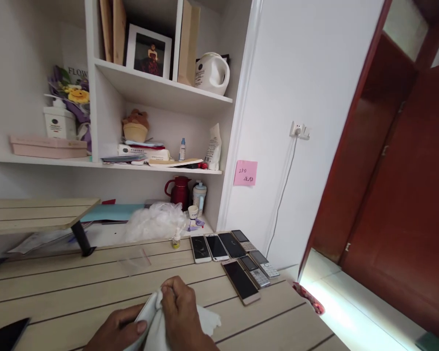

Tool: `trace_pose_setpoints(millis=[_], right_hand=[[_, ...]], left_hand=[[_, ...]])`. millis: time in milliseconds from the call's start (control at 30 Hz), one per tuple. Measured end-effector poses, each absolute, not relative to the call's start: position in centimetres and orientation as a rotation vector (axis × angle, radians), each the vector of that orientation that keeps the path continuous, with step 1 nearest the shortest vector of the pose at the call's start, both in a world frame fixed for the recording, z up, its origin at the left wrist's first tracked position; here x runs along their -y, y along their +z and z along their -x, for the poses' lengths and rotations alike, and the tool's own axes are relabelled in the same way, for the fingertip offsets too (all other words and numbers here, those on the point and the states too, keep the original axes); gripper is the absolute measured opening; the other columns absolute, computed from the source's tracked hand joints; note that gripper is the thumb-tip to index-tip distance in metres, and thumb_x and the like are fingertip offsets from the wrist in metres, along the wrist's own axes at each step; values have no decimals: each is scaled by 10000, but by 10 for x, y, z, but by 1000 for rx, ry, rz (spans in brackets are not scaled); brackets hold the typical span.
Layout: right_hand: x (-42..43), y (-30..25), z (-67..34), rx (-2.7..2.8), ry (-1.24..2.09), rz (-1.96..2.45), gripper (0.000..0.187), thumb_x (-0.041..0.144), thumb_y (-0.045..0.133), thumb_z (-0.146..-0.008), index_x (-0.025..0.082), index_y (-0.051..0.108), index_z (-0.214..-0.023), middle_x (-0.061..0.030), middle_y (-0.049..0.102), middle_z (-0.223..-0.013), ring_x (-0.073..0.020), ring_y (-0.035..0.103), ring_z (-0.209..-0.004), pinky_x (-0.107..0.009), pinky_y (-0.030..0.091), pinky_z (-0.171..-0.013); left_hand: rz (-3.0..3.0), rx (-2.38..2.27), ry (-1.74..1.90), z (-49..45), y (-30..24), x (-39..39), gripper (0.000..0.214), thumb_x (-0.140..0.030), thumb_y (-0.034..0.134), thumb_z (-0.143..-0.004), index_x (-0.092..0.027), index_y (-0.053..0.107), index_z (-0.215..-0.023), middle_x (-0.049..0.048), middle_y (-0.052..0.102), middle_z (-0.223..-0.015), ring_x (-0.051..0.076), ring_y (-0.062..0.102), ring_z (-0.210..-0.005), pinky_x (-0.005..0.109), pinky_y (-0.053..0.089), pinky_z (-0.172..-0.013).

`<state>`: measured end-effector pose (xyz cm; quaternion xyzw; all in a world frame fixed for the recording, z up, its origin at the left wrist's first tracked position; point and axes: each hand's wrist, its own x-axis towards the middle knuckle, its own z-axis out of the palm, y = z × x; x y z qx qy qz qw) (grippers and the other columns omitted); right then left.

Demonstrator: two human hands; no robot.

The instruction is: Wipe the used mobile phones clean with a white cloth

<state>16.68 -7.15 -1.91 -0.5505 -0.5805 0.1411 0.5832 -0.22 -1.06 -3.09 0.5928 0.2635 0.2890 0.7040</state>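
Your left grip [117, 329] and right grip [180, 308] are both clasping a white cloth [157, 332] at the near centre of the surface [76, 280]; whatever the folds may be covering is not showing clearly; handling appears to be under way, unfinished; seven phones [216, 247] are lying grouped at right, their completion indeterminable; one dark device [7, 335] is lying apart, near left, untouched.

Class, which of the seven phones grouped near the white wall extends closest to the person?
The gold-edged smartphone with a black rectangular screen; its near end reaches past the other six phones.
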Motion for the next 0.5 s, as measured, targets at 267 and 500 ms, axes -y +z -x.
trace_pose_setpoints(millis=[267, 500], right_hand=[[78, -6, -163, 1387, 325, 1251, 216, 315, 464, -957, 218, 625, -851, 6, 635, -766, -167, 586, -733, -268, 397, -720], [74, -10, -165, 1337, 389, 1292, 265, 297, 434, -950, 213, 588, -751, 20, 584, -642, -159, 551, -619, -252, 380, -592]], left_hand=[[-1667, -579, 599, 3, -14, 18, 609, -692, 692, -699, -111, 755, -871, 45, 569, -674, 156, 449, -584, 282, 367, -555], [-1678, -606, 540, 3, -16, 17, 648, -708, 682, -702, -123, 736, -975, 19, 540, -631, 158, 464, -552, 268, 351, -526]])
